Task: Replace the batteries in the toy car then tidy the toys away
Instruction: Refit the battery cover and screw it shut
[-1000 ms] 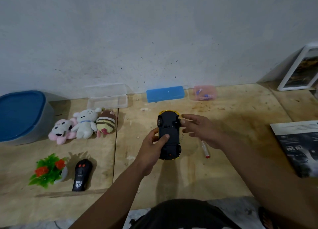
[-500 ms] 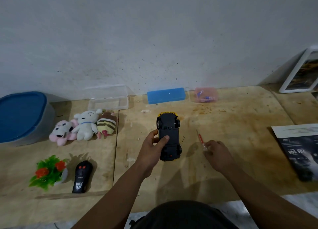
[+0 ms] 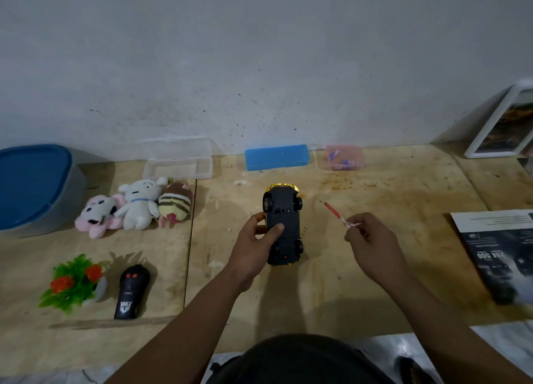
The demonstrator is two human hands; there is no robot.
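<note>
Black plastic faces up on the yellow toy car (image 3: pixel 284 228), which is turned belly-up near the middle of the plywood bench (image 3: pixel 389 282); the left hand (image 3: pixel 253 246) grips it across the underside, thumb on the base and fingers curled round its left flank. Just right of it, the right hand (image 3: pixel 372 245) pinches the clear handle of a slim red screwdriver (image 3: pixel 336 214), whose metal tip points far and left, apart from the car. By my reading, the step in hand is opening the battery compartment: tool picked up, cover not yet touched. The next move calls for swinging the tip over to the fastening on the underside, which is too small here to locate with certainty, and seating it squarely while the left hand keeps the car from rolling on its roof. Fresh cells may be in the small pink translucent box (image 3: pixel 343 158) at the far edge, though its contents are unclear. For the tidying that remains, three plush toys (image 3: pixel 135 207) lie at the left, with a black remote control (image 3: pixel 131 291) nearer, and a grey tub with a blue lid (image 3: pixel 31 187) at the far left.
</note>
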